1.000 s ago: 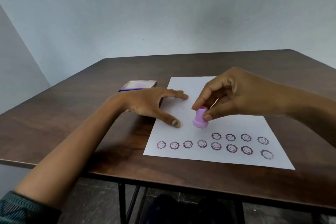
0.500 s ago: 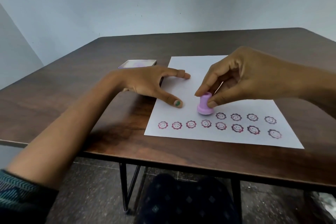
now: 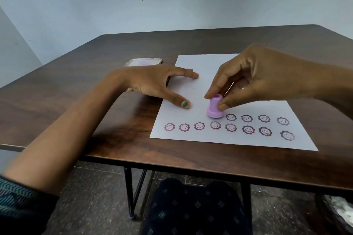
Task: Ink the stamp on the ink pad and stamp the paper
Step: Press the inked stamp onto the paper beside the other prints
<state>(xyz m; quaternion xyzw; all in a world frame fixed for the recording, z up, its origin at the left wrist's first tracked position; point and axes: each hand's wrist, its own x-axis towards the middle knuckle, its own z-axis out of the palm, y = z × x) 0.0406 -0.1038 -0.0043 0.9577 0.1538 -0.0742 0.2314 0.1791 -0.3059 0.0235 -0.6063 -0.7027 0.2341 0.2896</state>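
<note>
A small purple stamp [image 3: 214, 108] stands upright with its base pressed on the white paper [image 3: 202, 65], at the left end of the upper row of flower-face prints [image 3: 247, 118]. My right hand [image 3: 256, 78] pinches the stamp's neck between thumb and forefinger. My left hand [image 3: 152, 83] lies flat with fingers spread on the paper's left edge, thumb just left of the stamp. The ink pad [image 3: 142, 62] sits behind my left hand, partly hidden by it.
The dark wooden table [image 3: 76, 86] has its front edge close to me, with black metal legs [image 3: 129, 192] underneath. My knees [image 3: 193, 208] in dark patterned cloth show below the edge. A pale wall stands behind the table.
My right hand brought the stamp down and slightly right onto the paper beside the upper row of prints. My left hand stayed flat on the paper; the camera tilted.
</note>
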